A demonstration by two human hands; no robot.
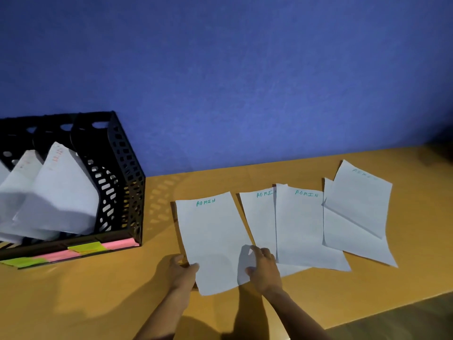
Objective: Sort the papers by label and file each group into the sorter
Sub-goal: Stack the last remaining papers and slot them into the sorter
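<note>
With our left hand [184, 271] and right hand [263, 268] pinching the nearest ADMIN sheet [212, 239], we risk creasing it or dragging the overlapped neighbour [259, 222] off the bench [98, 290].

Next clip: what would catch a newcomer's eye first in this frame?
Probably the row of white sheets headed ADMIN in green, fanned across the wooden desk at centre right. Both hands meet at the leftmost sheet: the left hand grips its lower left edge, the right hand its lower right edge. At far left, a black mesh sorter already holds papers.
</note>
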